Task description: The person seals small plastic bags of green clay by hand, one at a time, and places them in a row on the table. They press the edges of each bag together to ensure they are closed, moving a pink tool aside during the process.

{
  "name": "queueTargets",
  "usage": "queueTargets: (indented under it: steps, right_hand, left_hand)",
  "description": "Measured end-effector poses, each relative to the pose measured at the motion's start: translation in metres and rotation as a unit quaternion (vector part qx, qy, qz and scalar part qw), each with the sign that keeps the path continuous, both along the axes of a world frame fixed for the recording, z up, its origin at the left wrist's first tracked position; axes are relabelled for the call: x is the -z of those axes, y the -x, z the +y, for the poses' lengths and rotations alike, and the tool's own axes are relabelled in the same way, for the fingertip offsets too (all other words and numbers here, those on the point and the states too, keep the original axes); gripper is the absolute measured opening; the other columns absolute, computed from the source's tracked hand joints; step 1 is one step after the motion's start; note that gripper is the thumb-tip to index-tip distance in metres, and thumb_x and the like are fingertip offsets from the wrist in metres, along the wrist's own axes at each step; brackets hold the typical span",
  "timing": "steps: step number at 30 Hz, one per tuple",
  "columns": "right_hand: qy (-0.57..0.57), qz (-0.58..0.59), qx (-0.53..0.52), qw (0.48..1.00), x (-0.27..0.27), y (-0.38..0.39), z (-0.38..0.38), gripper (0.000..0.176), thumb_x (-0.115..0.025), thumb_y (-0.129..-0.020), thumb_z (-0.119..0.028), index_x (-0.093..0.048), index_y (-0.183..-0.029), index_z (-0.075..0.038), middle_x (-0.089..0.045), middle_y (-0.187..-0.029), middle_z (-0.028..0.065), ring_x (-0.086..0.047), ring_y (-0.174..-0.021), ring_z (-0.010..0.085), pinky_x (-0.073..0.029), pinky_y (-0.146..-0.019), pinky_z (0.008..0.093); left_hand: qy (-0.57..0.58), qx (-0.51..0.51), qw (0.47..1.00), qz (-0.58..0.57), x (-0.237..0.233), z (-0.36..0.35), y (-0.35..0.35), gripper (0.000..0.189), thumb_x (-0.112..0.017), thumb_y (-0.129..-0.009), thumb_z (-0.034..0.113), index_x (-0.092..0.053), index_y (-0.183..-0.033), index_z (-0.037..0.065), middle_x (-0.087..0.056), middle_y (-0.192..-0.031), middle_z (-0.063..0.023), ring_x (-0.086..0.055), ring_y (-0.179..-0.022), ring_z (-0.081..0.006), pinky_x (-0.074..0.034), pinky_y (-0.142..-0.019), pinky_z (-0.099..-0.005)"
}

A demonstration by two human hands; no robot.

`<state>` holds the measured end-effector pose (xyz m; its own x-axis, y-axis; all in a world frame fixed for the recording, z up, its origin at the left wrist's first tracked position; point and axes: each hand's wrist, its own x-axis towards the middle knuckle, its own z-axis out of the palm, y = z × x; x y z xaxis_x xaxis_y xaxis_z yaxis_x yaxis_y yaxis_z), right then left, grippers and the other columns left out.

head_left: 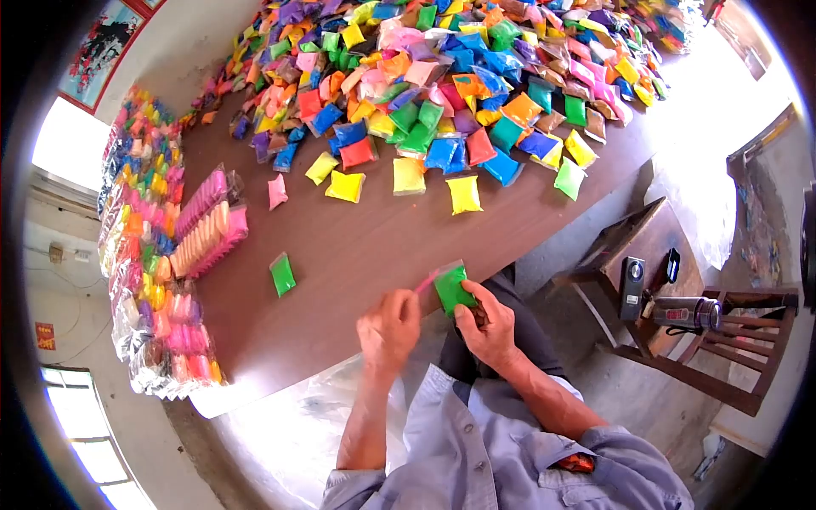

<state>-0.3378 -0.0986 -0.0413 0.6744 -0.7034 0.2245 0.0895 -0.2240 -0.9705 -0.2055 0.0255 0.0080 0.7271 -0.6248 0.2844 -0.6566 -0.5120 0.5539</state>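
My right hand (486, 326) pinches a small clear packet of green clay-like material (450, 290) between thumb and fingers, just past the near edge of the table. Beside it, my left hand (389, 330) is closed around one end of a thin pink strip (424, 284). The strip's other end reaches the upper left edge of the green packet. Another green packet (282, 274) lies alone on the table to the left. Farther off, a yellow packet (465, 195) and a small pink packet (277, 192) lie at the front of a large heap.
Many-coloured packets (408, 174) heap over the far side of the brown table (357, 246). Bundled packets (208, 229) line its left end. At right stand a wooden stool (654, 223) with a dark device (632, 289), and a metal flask (687, 313) near a wooden chair (739, 348).
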Motion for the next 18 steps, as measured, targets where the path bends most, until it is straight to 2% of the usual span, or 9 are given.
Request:
queueTargets:
  steps: [3, 5, 6, 8, 10, 11, 12, 15, 18]
  right_hand:
    - [0.004, 0.008, -0.007, 1.000, 0.002, 0.001, 0.000, 0.041, -0.071, -0.094, 0.001, -0.060, -0.134, 0.006, -0.067, -0.082, 0.0013, -0.061, -0.069, 0.0029, -0.049, -0.059, 0.0205]
    - [-0.001, 0.008, -0.007, 1.000, 0.004, 0.000, 0.004, 0.041, -0.070, -0.094, 0.001, -0.060, -0.134, 0.006, -0.068, -0.084, 0.0012, -0.061, -0.069, 0.0028, -0.049, -0.059, 0.0207]
    - [-0.001, 0.010, -0.003, 1.000, 0.005, 0.000, 0.004, 0.040, -0.070, -0.094, 0.001, -0.061, -0.133, 0.006, -0.068, -0.085, 0.0011, -0.061, -0.070, 0.0027, -0.049, -0.059, 0.0208]
    - [0.069, 0.052, -0.002, 0.996, -0.002, 0.002, 0.000, 0.042, -0.073, -0.092, -0.005, -0.063, -0.131, 0.003, -0.074, -0.095, 0.0137, -0.065, -0.067, 0.0127, -0.055, -0.061, 0.0286]
    - [0.139, 0.003, 0.030, 0.990, 0.008, 0.000, -0.002, 0.042, -0.076, -0.091, -0.010, -0.065, -0.131, 0.001, -0.074, -0.110, 0.0204, -0.074, -0.081, 0.0212, -0.059, -0.072, 0.0335]
    - [0.117, 0.003, 0.024, 0.993, 0.007, 0.001, -0.001, 0.043, -0.077, -0.092, -0.010, -0.064, -0.132, 0.001, -0.074, -0.114, 0.0202, -0.076, -0.091, 0.0244, -0.060, -0.077, 0.0346]
    - [0.045, 0.018, -0.008, 0.999, -0.003, 0.005, 0.000, 0.042, -0.076, -0.093, -0.012, -0.063, -0.130, 0.004, -0.073, -0.116, 0.0228, -0.075, -0.089, 0.0269, -0.060, -0.077, 0.0351]
    - [0.001, 0.020, -0.021, 1.000, -0.008, 0.006, 0.000, 0.046, -0.076, -0.094, -0.010, -0.062, -0.136, 0.000, -0.074, -0.105, 0.0164, -0.070, -0.074, 0.0152, -0.056, -0.065, 0.0294]
    - [-0.014, 0.034, -0.030, 0.999, -0.005, 0.006, 0.001, 0.047, -0.076, -0.094, -0.010, -0.061, -0.137, 0.000, -0.073, -0.096, 0.0138, -0.069, -0.072, 0.0129, -0.056, -0.064, 0.0282]
  left_hand:
    - [-0.020, -0.040, 0.999, -0.027, -0.005, 0.005, -0.012, 0.008, -0.074, -0.091, 0.010, -0.067, -0.087, 0.008, -0.071, -0.080, -0.0111, -0.070, -0.068, -0.0326, -0.054, -0.060, -0.0433]
    - [0.034, -0.027, 0.996, 0.075, -0.016, 0.004, -0.011, 0.003, -0.074, -0.092, 0.008, -0.072, -0.092, 0.006, -0.072, -0.081, -0.0130, -0.069, -0.069, -0.0310, -0.055, -0.062, -0.0395]
    - [0.039, -0.018, 0.996, 0.074, -0.022, 0.004, -0.007, 0.003, -0.074, -0.092, 0.008, -0.072, -0.092, 0.006, -0.072, -0.081, -0.0130, -0.069, -0.069, -0.0310, -0.055, -0.062, -0.0395]
    - [0.030, 0.026, 0.999, 0.033, -0.024, -0.005, 0.012, 0.006, -0.074, -0.093, 0.012, -0.070, -0.089, 0.009, -0.071, -0.080, -0.0108, -0.070, -0.069, -0.0311, -0.055, -0.062, -0.0429]
    - [0.034, 0.021, 0.999, -0.005, -0.004, -0.004, 0.011, 0.004, -0.074, -0.092, 0.010, -0.071, -0.090, 0.008, -0.071, -0.080, -0.0101, -0.069, -0.068, -0.0316, -0.054, -0.062, -0.0419]
    - [0.018, 0.002, 1.000, 0.009, -0.001, -0.001, 0.006, 0.003, -0.074, -0.091, 0.010, -0.072, -0.091, 0.008, -0.071, -0.080, -0.0103, -0.069, -0.068, -0.0313, -0.054, -0.062, -0.0420]
    - [-0.005, -0.021, 1.000, 0.021, -0.005, 0.003, -0.001, 0.002, -0.074, -0.091, 0.009, -0.072, -0.091, 0.007, -0.071, -0.081, -0.0106, -0.069, -0.069, -0.0310, -0.054, -0.062, -0.0421]
    - [-0.006, -0.042, 0.999, 0.016, -0.020, -0.002, -0.012, 0.003, -0.073, -0.091, 0.009, -0.073, -0.091, 0.006, -0.072, -0.081, -0.0112, -0.069, -0.069, -0.0302, -0.054, -0.062, -0.0422]
    - [0.022, 0.005, 0.998, 0.059, -0.024, -0.008, -0.004, 0.004, -0.073, -0.090, 0.007, -0.072, -0.088, 0.004, -0.070, -0.080, -0.0132, -0.067, -0.068, -0.0321, -0.053, -0.063, -0.0412]
